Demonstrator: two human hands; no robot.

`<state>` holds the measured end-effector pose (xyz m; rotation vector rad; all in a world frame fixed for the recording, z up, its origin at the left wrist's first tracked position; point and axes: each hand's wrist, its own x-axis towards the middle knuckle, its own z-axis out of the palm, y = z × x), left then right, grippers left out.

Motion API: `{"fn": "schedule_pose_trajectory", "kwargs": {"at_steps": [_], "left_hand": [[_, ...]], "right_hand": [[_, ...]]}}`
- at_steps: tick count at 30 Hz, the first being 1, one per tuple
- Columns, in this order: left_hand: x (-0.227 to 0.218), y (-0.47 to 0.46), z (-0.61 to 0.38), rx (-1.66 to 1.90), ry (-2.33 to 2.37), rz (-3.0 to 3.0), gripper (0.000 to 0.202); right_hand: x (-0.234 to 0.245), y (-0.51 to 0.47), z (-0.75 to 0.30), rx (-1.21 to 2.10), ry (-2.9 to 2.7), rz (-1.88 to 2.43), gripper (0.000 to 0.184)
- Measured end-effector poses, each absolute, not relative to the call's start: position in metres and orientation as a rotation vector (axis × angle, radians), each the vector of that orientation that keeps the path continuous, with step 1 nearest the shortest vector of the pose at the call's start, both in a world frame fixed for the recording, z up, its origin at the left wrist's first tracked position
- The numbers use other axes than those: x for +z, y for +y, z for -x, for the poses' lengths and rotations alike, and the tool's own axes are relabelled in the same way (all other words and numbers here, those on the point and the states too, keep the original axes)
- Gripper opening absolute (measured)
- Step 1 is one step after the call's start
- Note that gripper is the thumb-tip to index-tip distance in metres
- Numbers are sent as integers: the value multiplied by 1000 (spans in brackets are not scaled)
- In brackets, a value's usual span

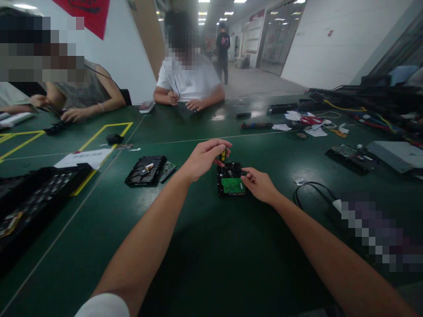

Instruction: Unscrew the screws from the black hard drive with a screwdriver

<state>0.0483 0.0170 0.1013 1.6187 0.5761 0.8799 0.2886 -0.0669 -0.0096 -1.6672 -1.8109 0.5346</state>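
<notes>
1. As I watch remotely, my left hand [209,159] grips an upright yellow-and-black tool [223,155] over a black, green-boarded rectangular hard drive [231,182].
2. My right hand [259,185] holds the hard drive's right edge on the dark-green counter [228,251].

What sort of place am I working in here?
Likely a shared electronics workshop: a hard drive with its green circuit board showing, a heap of cables, and another person across the green table.

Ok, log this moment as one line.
Left hand: grip on yellow-and-black tool, over hard drive | right hand: at drive's right edge | green board: on drive | second drive: lying further left
</notes>
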Motion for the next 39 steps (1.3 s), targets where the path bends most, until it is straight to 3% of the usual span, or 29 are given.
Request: {"fn": "schedule_pose_trajectory", "kwargs": {"at_steps": [39], "left_hand": [[100, 13, -52, 967, 578, -1730, 23]], "right_hand": [[-10, -67, -287, 529, -1809, 1632, 34]]}}
